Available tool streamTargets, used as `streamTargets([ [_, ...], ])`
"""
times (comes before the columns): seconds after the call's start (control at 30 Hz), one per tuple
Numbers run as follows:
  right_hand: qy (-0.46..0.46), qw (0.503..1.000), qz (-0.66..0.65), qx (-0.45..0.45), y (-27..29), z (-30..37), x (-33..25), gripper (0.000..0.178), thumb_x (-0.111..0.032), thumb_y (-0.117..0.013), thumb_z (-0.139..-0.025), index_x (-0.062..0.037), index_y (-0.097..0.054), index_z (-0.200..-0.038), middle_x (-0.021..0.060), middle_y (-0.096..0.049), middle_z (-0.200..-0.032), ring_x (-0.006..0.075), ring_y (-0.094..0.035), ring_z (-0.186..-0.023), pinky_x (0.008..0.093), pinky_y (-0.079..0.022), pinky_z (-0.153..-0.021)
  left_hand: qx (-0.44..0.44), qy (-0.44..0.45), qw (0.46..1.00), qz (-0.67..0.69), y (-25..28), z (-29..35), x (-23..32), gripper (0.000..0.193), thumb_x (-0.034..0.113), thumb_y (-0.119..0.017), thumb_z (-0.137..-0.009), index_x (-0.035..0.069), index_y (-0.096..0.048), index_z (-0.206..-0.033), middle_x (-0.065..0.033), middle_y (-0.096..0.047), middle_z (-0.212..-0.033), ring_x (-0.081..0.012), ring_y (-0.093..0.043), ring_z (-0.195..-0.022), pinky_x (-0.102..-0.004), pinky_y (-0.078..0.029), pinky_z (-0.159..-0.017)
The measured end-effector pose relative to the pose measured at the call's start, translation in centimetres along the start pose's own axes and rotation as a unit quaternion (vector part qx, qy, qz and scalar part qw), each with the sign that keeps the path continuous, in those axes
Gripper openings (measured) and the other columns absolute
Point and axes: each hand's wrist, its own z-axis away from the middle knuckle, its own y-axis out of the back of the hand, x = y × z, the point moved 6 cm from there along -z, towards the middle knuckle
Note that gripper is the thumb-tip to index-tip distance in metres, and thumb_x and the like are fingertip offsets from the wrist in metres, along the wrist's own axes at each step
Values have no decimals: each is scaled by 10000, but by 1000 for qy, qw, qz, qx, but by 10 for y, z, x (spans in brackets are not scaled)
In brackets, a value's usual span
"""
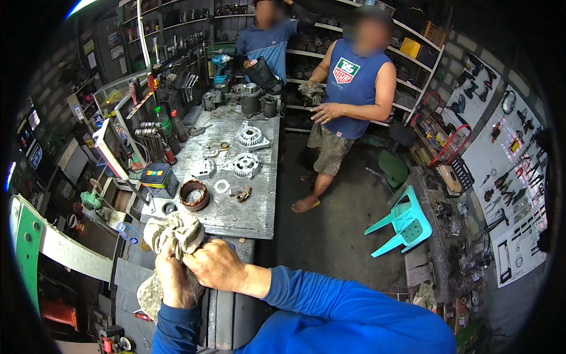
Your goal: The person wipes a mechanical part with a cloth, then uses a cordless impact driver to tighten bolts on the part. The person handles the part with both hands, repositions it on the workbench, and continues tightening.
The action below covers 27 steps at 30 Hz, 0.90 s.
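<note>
A crumpled, pale, stained rag (pixel 174 231) is bunched up at the near end of the metal workbench (pixel 257 203). My left hand (pixel 175 279) is closed on it from below, and a hanging part of the cloth shows beside that wrist. My right hand (pixel 213 265) presses in from the right with its fingers curled into the same rag; whether anything is wrapped inside is hidden. Just beyond lies a stator ring with copper windings (pixel 194 195). Two silvery alternator housings (pixel 246 166) sit farther back, with a flat washer (pixel 221 186) and small metal parts near them.
A person in a sleeveless blue shirt (pixel 358 88) stands right of the bench, holding a cloth. Another person in blue (pixel 262 44) is at its far end. A turquoise plastic stool (pixel 407 224) stands on the floor. Bottles (pixel 163 125) and a battery-like box (pixel 159 179) line the bench's left edge.
</note>
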Motion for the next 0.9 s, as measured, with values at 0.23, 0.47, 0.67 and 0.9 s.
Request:
streamTargets([
  [0.23,30,992,-47,114,22,0,-5,164,-231,-716,-883,-93,-627,-880,65,-651,-822,255,-666,-773,391,-512,-721,-47,11,995,86,-3,-7,17,351,263,-497,-1111,-7,-630,-1291,-157,-741,-1170,-240,-730,-1001,-337,-608,-862],
  [0.47,-56,995,-7,-76,29,1,11,683,-197,-717,-893,-107,-515,-1539,313,-492,-1410,442,-661,-1081,506,-604,-911,-82,5,996,20,-27,15,14,549,416,-526,-1090,32,-554,-1482,-137,-679,-1386,-294,-659,-1242,-434,-513,-1100],
  [0.67,-21,990,106,-91,18,-7,-3,392,-174,-640,-890,23,-670,-1228,233,-596,-1234,339,-683,-922,422,-610,-768,-45,78,994,68,-18,11,-12,315,212,-537,-1072,10,-672,-1273,-118,-746,-1177,-255,-724,-1045,-391,-585,-963],
  [0.9,48,989,-113,86,35,-5,-3,194,-105,-773,-834,-28,-725,-1005,194,-647,-1201,348,-732,-889,418,-604,-753,67,20,997,-15,-7,12,4,336,214,-569,-1080,23,-640,-1347,-80,-739,-1182,-213,-719,-1031,-360,-590,-921],
])
